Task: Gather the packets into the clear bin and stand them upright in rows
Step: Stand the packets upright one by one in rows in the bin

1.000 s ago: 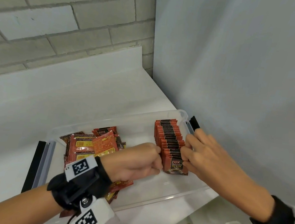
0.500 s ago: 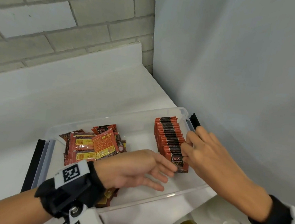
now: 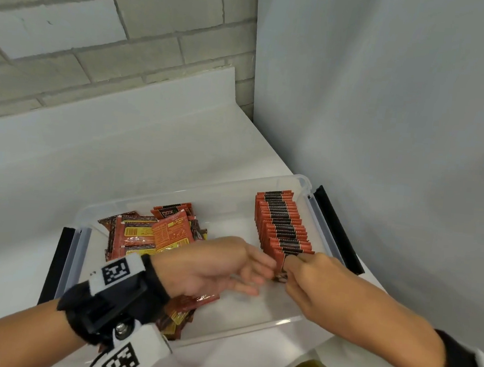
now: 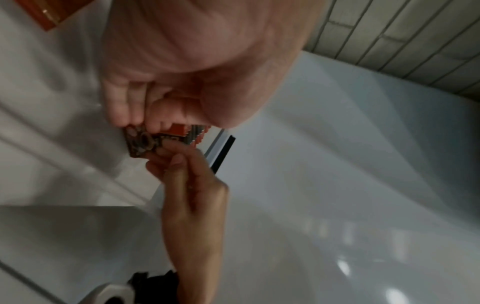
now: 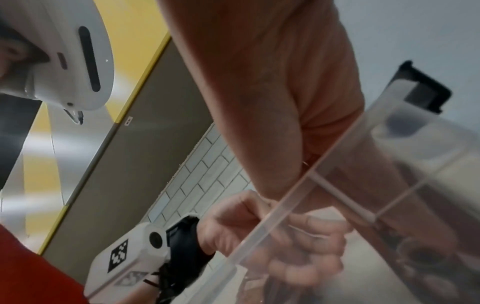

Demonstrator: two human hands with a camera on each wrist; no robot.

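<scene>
A clear bin sits on the white counter. Red-and-black packets stand upright in a row along its right side. A loose pile of packets lies at its left, partly under my left wrist. My right hand pinches the front packet of the row, thumb on its top edge. My left hand meets it from the left, and in the left wrist view its thumb and fingertips pinch the same packet. The packet's face is mostly hidden by both hands.
Black latches stand open at the bin's right end and left end. A grey wall rises close behind the right latch, and a brick wall stands behind the counter. The bin floor between pile and row is bare. The counter edge is just below the bin.
My left hand opened from a fist, spread over the bin floor, then closed in on the front packet. My right hand slid from the row's side to its front end.
</scene>
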